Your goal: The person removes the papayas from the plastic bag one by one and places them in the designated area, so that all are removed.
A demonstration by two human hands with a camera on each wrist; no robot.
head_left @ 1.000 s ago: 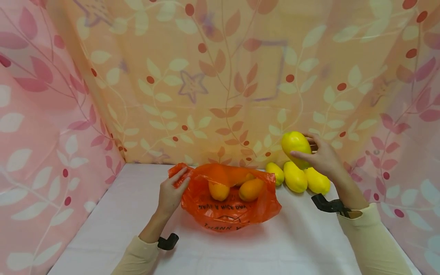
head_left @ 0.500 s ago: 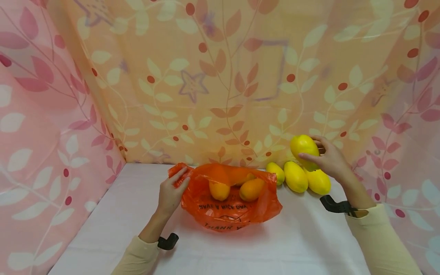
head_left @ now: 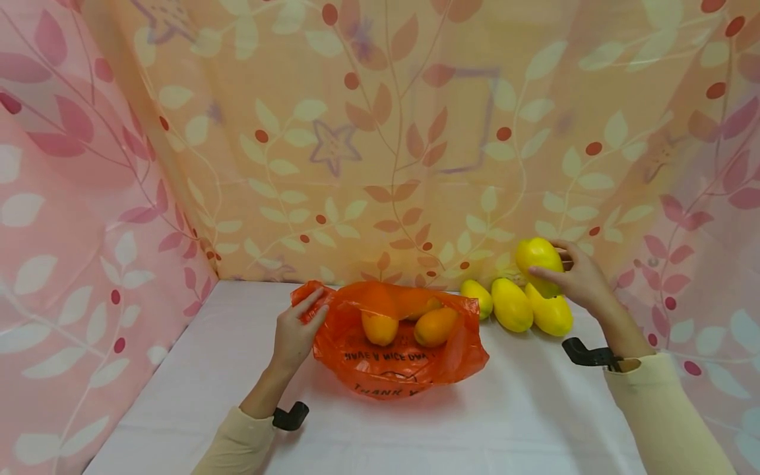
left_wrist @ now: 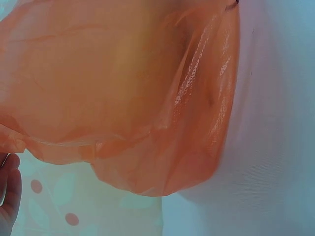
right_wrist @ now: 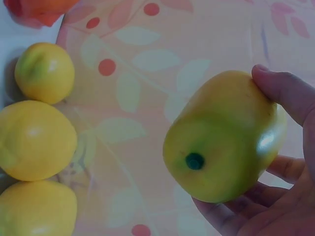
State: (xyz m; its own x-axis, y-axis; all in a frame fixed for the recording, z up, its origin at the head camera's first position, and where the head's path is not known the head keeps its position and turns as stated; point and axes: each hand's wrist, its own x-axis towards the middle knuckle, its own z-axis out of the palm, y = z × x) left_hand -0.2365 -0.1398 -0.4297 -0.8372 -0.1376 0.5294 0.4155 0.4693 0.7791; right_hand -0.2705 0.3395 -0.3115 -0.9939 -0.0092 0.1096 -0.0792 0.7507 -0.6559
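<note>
I have the right grip (head_left: 577,280) partly closed round one yellow fruit (head_left: 537,262), thumb on one side and fingers on the other, with a gap showing between palm and skin in the right wrist view; the fruit is up off the surface (head_left: 510,415), and three more yellow fruits (head_left: 512,305) sit in a close row below it, reaching out to the grip's left. My left grip (head_left: 295,340) is at the near edge of the red bag (head_left: 380,374), finger and thumb spread over the film; I cannot tell whether they pinch it or only rest there. At least two fruits (head_left: 436,328) lie in the bag, just right of that grip.

My main worry is a slip: the skin is smooth and the hold looks fingertip-deep, so an eased thumb could drop the fruit onto the row beneath and set it rolling; a low swing leftward could clip the same row. The bag looks thin and slack; should the left grip leave the edge, the film might fold over the opening, while a tug could spill the contents.
</note>
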